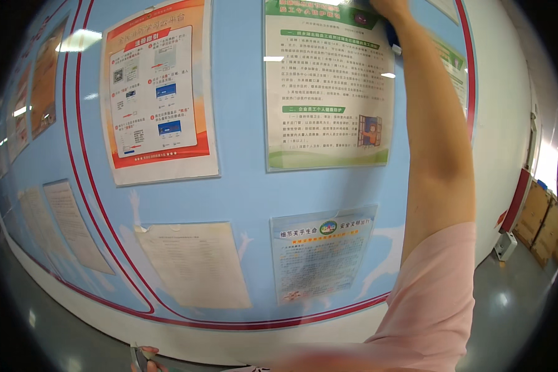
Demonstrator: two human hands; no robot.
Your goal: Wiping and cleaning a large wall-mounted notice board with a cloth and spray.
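Observation:
My right arm reaches up across the wall board, and my right hand [390, 8] is at the top edge of the view, partly cut off. Its fingers are closed around a dark blue item [390, 35] whose kind I cannot tell. The hand is at the upper right corner of a green-and-white poster [328, 93] in a clear sleeve. Low at the bottom edge, my left hand [150, 361] shows only its fingers, closed on a thin grey flat object [137, 358] with a pointed upper end. The rest of that hand is out of view.
A red-and-white poster [161, 93] hangs to the left. Below are a pale printed sheet [195, 266] and a bluish sheet [322, 257] in a clear sleeve. The light-blue board [242, 192] has dark red border lines. Brown boxes [536, 217] stand on the grey floor at right.

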